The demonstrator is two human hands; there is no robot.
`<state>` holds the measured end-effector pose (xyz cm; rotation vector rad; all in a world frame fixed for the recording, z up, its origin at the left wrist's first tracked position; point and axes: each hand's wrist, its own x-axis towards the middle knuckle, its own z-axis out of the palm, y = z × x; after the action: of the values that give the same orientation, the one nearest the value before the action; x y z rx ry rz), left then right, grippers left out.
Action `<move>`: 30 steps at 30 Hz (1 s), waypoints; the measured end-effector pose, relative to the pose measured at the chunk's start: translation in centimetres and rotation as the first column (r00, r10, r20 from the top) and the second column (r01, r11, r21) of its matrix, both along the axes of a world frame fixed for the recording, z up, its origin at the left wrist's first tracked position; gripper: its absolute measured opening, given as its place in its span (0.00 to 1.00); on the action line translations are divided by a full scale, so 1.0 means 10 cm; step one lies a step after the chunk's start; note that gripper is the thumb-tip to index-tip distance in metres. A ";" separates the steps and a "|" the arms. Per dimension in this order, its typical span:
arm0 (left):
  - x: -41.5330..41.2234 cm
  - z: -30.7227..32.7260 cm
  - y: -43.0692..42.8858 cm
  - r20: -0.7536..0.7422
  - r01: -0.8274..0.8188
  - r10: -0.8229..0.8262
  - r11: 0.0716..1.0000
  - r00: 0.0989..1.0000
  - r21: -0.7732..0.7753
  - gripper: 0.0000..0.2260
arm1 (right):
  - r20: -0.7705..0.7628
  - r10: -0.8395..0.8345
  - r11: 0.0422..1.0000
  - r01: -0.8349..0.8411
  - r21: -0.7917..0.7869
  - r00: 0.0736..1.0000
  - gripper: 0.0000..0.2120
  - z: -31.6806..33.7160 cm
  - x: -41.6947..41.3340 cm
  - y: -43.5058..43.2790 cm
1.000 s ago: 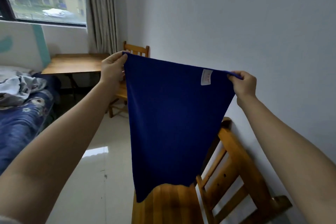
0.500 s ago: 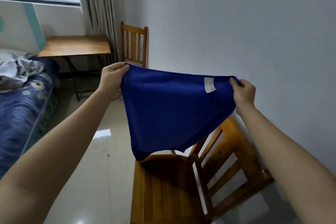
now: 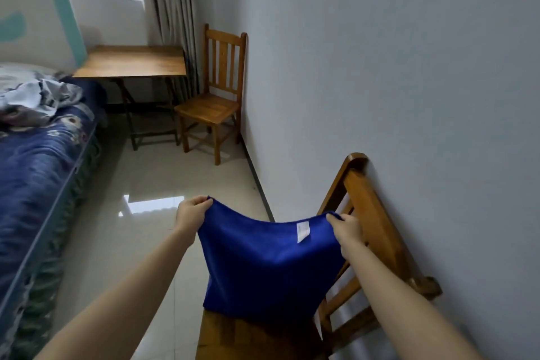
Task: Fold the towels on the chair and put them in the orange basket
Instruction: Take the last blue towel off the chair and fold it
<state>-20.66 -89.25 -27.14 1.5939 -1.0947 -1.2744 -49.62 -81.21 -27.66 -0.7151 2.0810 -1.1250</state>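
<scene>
Left hand (image 3: pixel 191 215) and right hand (image 3: pixel 347 229) each pinch a top corner of the blue towel (image 3: pixel 263 266), fingers curled into the cloth, hands held apart. Towel is soft, matte, fine-napped; top edge sags between the grips, white tag (image 3: pixel 303 231) near the right corner, lower edge resting on the seat of the near wooden chair (image 3: pixel 377 231). Chair is glossy orange-brown with a slatted back against the pale wall; second matching chair (image 3: pixel 217 90) stands beyond, beside a wooden table (image 3: pixel 131 61).

The blue towel (image 3: pixel 263 266) is matt, soft-napped cloth with a smooth white label (image 3: pixel 303 231). The chair (image 3: pixel 371 213) beneath is varnished wood with a mild sheen. At its nine o'clock, the floor (image 3: pixel 140 228) tiles are glossy.
</scene>
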 end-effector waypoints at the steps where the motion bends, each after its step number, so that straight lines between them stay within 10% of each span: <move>1: 0.00 -0.13 0.06 0.006 -0.004 0.003 0.999 1.000 0.038 0.13 | 0.016 0.021 0.999 -0.021 0.037 1.000 0.13 -0.12 0.03 0.04; 19: 0.16 -1.66 0.35 0.109 0.011 -0.082 0.844 0.991 0.537 0.09 | -0.037 -0.095 0.883 0.101 0.458 0.995 0.15 -1.43 0.28 0.20; 30: 0.14 -2.34 -0.55 0.098 -0.023 -0.015 0.924 0.995 0.381 0.07 | -0.210 -0.149 0.904 0.219 0.368 0.966 0.12 -2.17 0.26 -0.29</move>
<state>-19.24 -94.73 -50.50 1.9645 -0.9383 -1.4867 -47.06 -84.12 -49.39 -0.4415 2.4700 -0.7222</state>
